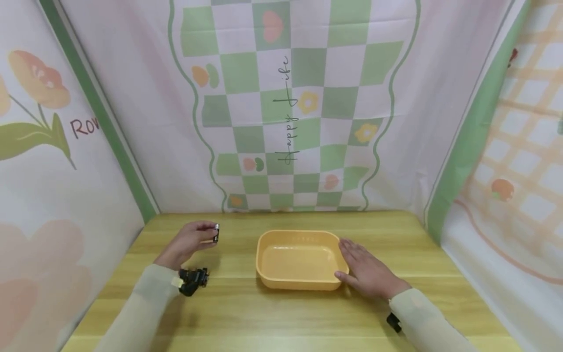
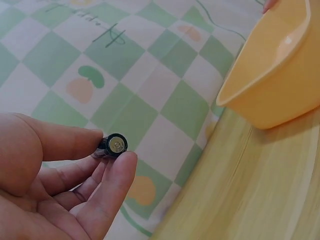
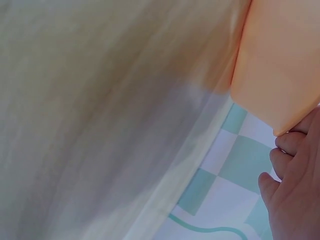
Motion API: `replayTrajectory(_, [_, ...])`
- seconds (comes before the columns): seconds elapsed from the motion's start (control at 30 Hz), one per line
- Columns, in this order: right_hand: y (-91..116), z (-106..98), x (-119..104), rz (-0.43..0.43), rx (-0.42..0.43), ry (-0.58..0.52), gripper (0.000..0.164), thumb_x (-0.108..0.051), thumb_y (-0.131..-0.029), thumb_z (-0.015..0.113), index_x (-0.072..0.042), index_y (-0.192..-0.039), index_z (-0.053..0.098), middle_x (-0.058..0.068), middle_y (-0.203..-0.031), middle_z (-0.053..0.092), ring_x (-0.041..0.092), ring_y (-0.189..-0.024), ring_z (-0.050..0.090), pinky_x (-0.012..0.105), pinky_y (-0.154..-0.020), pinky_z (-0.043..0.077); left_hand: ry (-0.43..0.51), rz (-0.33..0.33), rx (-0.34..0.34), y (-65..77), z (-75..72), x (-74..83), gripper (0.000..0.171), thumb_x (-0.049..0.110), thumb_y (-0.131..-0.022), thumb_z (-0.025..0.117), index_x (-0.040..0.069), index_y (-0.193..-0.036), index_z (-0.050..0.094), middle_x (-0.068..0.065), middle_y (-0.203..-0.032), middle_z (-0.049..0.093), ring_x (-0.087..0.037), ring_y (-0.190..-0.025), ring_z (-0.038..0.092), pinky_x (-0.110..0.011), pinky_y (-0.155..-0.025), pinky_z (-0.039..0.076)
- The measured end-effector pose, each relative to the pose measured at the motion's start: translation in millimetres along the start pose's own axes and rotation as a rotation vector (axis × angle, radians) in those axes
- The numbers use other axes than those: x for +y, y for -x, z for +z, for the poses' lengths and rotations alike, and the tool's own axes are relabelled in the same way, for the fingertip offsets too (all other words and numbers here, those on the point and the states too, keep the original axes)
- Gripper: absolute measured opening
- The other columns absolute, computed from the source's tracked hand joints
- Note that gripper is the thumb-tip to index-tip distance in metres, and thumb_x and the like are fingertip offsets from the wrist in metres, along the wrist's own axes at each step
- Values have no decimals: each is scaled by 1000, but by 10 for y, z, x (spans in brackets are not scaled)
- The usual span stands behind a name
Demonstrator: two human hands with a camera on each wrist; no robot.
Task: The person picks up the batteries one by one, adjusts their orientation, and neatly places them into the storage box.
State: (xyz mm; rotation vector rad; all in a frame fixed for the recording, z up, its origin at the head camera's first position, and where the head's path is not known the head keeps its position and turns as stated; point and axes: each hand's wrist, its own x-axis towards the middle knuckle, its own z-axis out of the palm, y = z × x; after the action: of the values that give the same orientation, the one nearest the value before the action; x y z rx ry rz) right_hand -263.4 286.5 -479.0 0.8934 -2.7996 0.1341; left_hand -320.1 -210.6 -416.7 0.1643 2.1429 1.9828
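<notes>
Between thumb and fingertips, my left hand (image 1: 189, 240) pinches a small dark battery (image 1: 216, 233) above the left part of the table. Its round metal end shows in the left wrist view, where the battery (image 2: 116, 145) points toward the camera. A yellow plastic basin (image 1: 303, 284) stands at the middle of the table, to the right of that hand. My right hand (image 1: 368, 270) rests against the basin's right side, with fingers extended along the rim and the thumb at the near right corner. In the right wrist view its fingers (image 3: 290, 144) lie at the basin's edge.
The wood-grain table (image 1: 228, 313) ends at a hanging checked cloth (image 1: 277, 146) at the back. Printed cloths hang at both sides, left (image 1: 48, 195) and right (image 1: 523, 171). A black wrist camera (image 1: 193, 280) sits on the left wrist.
</notes>
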Motion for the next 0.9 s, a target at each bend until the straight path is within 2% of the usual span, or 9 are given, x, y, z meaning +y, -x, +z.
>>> replayTrajectory(0.27, [10,34,8,-8,25,3,82,-54,-100,42,10,-148,23,24,-155,23,36,-142,23,51,-115,23,-8,28,-28,-88,196,17,35,-1,-97,54,-15,-128,45,-21,-115,55,-24,-96,61,-41,-90,54])
replayTrajectory(0.47, [15,33,2,-6,31,10,82,-54,-100,42,10,-148,23,23,-155,21,37,-141,24,51,-114,23,7,21,-23,-141,375,30,32,-4,-95,55,-14,-125,48,-25,-116,54,-26,-96,62,-40,-89,55])
replayTrajectory(0.77, [14,49,2,-25,58,4,81,-52,-100,45,10,-147,25,25,-153,25,38,-140,26,52,-113,26,26,26,-57,-212,583,15,33,-4,-95,56,-16,-124,48,-31,-118,53,-28,-95,62,-40,-86,56])
replayTrajectory(0.9, [16,29,0,-16,38,24,81,-53,-100,42,10,-148,24,25,-154,25,37,-141,25,50,-114,24,32,27,-75,-245,658,6,32,-4,-94,57,-16,-122,49,-28,-113,56,-30,-95,62,-40,-85,57])
